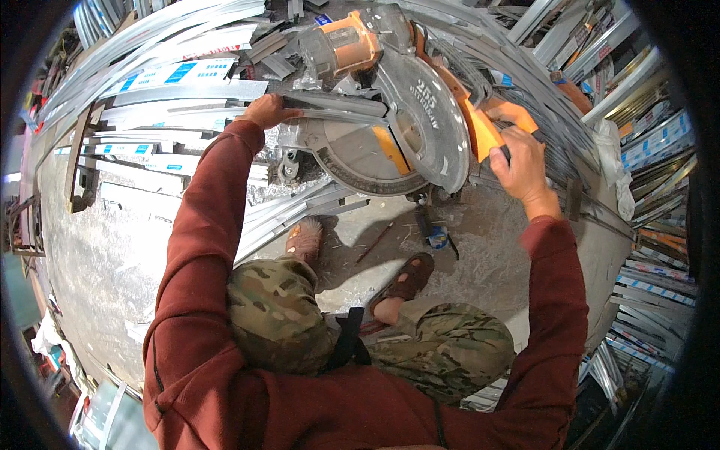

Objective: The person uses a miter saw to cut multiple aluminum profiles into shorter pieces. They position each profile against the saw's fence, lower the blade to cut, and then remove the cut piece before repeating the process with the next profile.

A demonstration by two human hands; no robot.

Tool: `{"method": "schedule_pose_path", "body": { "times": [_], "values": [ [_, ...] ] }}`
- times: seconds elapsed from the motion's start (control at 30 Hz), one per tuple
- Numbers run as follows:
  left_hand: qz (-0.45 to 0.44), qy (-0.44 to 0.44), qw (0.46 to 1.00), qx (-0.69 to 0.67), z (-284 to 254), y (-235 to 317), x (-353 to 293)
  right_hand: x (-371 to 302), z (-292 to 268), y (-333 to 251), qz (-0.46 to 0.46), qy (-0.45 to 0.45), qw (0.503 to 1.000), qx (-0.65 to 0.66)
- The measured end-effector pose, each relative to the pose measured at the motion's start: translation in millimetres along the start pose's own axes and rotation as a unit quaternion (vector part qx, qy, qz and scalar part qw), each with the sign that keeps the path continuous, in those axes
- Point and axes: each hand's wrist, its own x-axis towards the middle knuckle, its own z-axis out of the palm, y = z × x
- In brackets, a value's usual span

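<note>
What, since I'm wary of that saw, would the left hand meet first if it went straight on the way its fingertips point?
Most likely the grey blade guard: the left hand points toward it along the thin metal strip, though depth is unclear from this view.

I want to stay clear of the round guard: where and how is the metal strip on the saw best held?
Probably pinch the metal strip across its narrow width, left of the round guard, coming from the left. It is long and thin, lies crosswise and runs rightward to the guard, so its left stretch sits farthest away.
</note>
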Motion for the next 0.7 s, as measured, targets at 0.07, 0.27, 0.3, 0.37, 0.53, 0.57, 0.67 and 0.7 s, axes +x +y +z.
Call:
{"method": "schedule_pose_path", "body": {
  "times": [0.07,0.27,0.3,0.37,0.53,0.57,0.67,0.7],
  "values": [
    [0.007,0.008,1.000,-0.018,2,2,-1,14,-11,1,0.012,0.002,1.000,-0.008],
    [-0.043,-0.031,0.998,0.029,-6,-10,-56,52,-24,18,0.004,0.001,0.999,-0.051],
    [-0.071,-0.043,0.997,0.003,-3,-14,-75,43,-29,68,-0.113,-0.034,0.983,-0.139],
    [-0.151,-0.053,0.986,-0.047,0,-32,-137,72,-20,36,0.013,-0.049,0.991,0.126],
    [-0.063,0.130,0.984,-0.104,47,-62,-309,44,-24,155,-0.002,-0.146,0.989,-0.011],
    [-0.066,0.136,0.984,-0.091,55,-67,-342,32,-26,171,0.041,-0.135,0.990,-0.016],
    [-0.146,0.117,0.978,-0.091,87,-71,-426,44,-21,180,0.059,-0.121,0.990,-0.054],
    [-0.176,0.117,0.973,-0.091,102,-77,-455,55,-20,176,0.072,-0.150,0.985,-0.041]
  ]
}}
